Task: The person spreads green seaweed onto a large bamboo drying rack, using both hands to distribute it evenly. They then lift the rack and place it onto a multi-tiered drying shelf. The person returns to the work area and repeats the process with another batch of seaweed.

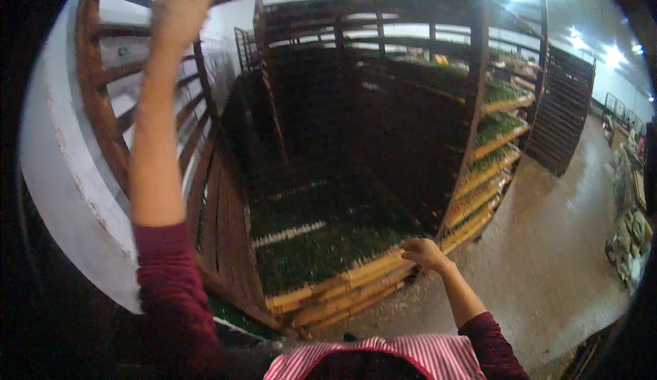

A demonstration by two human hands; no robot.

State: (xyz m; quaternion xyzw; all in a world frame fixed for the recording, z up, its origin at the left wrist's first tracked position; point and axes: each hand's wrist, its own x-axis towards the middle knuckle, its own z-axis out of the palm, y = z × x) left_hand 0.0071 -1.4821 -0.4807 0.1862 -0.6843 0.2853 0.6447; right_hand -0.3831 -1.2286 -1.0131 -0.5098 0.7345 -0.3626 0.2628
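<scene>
My left hand (182, 8) is raised high at the upper left, in front of the slatted side of a dark wooden rack (480, 36). It is blurred and cut by the top edge, so whether it grips anything cannot be told. Low in front of me, my right hand (425, 255) rests its curled fingers at the yellowish front edge (354, 275) of a low shelf, beside a rack post. Whether the fingers close around that edge is unclear. Dark green leafy material (308, 257) covers the shelf, crossed by a pale strip (290, 234).
Several stacked shelves (493, 149) with pale edges and green material line the right. Beyond stands another slatted rack (559, 108). Wet-looking floor (534, 241) runs past cloth-like bundles (631, 241) at far right. A white wall (66, 175) borders the left. The rack's interior is dark.
</scene>
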